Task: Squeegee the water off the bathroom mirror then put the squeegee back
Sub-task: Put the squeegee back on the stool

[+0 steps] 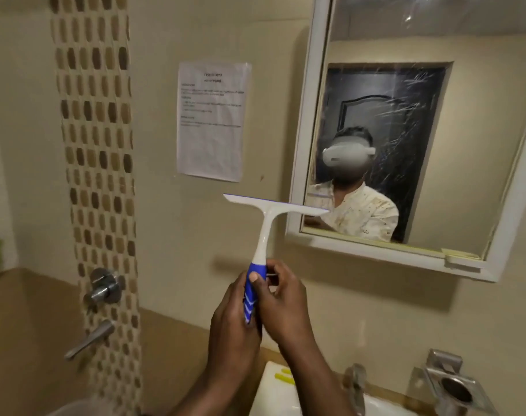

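Note:
A white squeegee (266,223) with a blue ribbed handle stands upright in front of the wall, its blade level and just left of the mirror's lower left corner. My left hand (233,322) grips the blue handle from the left. My right hand (282,301) holds the same handle from the right, thumb pressed on its upper part. The white-framed mirror (481,121) hangs at the upper right, streaked with water, and reflects a person and a dark door.
A printed paper notice (212,121) is stuck on the beige wall. A mosaic tile strip (96,145) runs down the left, with chrome tap levers (104,288) on it. Below are a white sink (278,394), a faucet (356,382) and a metal holder (454,388).

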`<state>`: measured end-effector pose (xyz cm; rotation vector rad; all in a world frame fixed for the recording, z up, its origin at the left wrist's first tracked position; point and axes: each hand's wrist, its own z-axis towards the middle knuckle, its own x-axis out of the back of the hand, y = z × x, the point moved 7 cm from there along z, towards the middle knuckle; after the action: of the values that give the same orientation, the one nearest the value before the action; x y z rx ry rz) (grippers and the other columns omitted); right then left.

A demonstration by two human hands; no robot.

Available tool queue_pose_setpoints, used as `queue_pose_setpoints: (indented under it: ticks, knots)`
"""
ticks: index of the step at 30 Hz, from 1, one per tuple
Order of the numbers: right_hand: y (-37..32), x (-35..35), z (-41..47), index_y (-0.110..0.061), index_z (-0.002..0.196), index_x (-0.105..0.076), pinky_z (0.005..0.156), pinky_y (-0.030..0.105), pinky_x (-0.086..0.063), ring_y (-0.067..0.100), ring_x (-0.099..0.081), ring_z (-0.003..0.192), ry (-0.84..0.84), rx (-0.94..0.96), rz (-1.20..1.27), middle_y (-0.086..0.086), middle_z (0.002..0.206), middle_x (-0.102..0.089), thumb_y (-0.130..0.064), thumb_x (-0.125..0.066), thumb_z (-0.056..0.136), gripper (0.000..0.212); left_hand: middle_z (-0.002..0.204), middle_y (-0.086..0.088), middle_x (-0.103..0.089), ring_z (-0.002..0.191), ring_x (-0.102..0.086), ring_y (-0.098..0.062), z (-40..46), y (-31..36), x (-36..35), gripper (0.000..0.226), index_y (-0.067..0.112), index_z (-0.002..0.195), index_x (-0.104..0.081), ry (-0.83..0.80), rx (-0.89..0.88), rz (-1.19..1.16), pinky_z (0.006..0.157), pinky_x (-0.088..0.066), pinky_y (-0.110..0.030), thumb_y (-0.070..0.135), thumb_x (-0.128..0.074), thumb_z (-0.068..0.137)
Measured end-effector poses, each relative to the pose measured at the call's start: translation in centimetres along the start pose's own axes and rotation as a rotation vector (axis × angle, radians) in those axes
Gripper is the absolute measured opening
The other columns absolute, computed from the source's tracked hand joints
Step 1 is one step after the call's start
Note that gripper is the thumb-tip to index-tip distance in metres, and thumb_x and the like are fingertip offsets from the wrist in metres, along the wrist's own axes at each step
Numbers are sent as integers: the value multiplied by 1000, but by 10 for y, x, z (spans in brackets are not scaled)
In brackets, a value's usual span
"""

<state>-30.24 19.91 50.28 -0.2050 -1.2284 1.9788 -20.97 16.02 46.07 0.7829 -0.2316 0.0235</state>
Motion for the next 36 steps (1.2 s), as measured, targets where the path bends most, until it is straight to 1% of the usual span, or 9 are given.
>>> queue_pose_setpoints:
  ticks: [3,11,17,22,24,26,29,33,36]
  knots:
    - [7,-20,2,-19,98,-67,74,23,-54,7,-62,82,-73,-24,-16,-5,89,-68,-19,-64,85,14,98,15,-61,87,-61,-2,-4,-18,17,45,29,130,-51,-2,18,66,67,-53,-23,30,-47,85]
    - [43,-97,-17,-16,98,-68,71,24,-52,9,-62,79,-281,-109,-3,-3,88,-70,-20,-65,84,14,92,11,-65,79,-59,-5,-24,-88,62,31,26,114,-61,14,238,291,62,-38,-10,30,-64,83]
    - [90,-161,-46,-21,93,-66,55,8,-39,4,-59,71,-419,-254,-17,-9,81,-65,-18,-63,84,9,87,-1,-69,75,-59,-11,-51,-141,89,26,13,105,-66,-29,338,376,62,-36,-9,32,-64,86]
    - [123,-206,-71,-14,93,-66,63,22,-48,17,-60,74,-542,-307,-38,1,84,-66,-11,-61,80,15,85,7,-67,75,-64,-13,-79,-188,108,23,24,104,-64,-100,481,408,66,-53,-30,27,-68,82]
    - [140,-223,-82,-11,93,-65,71,35,-54,23,-63,79,-581,-341,-72,7,89,-67,-13,-60,82,12,81,16,-61,71,-60,-4,-91,-206,113,22,28,103,-63,-127,513,446,61,-46,-19,29,-68,81]
    - [158,-237,-93,-10,95,-63,68,31,-54,22,-64,81,-607,-378,-66,7,93,-67,-14,-62,84,12,80,20,-56,69,-54,0,-102,-220,117,23,30,103,-63,-154,523,491,59,-37,-11,33,-69,81]
    - [184,-257,-111,-13,94,-61,58,18,-51,16,-66,78,-641,-525,53,7,94,-68,-9,-63,86,8,87,17,-60,75,-57,-3,-120,-242,122,29,28,106,-63,-196,569,507,64,-42,-18,37,-70,79]
    - [225,-281,-133,-23,88,-56,85,41,-57,21,-67,95,-647,-751,142,11,105,-67,-8,-63,86,17,84,16,-61,72,-57,-1,-146,-274,129,25,33,97,-64,-291,647,523,59,-37,-14,38,-74,75]
    - [254,-296,-144,-23,87,-57,81,34,-59,15,-68,90,-636,-875,178,6,101,-67,-7,-63,86,17,94,8,-61,79,-55,-4,-167,-301,129,28,25,102,-65,-390,689,579,61,-36,-16,35,-73,77]
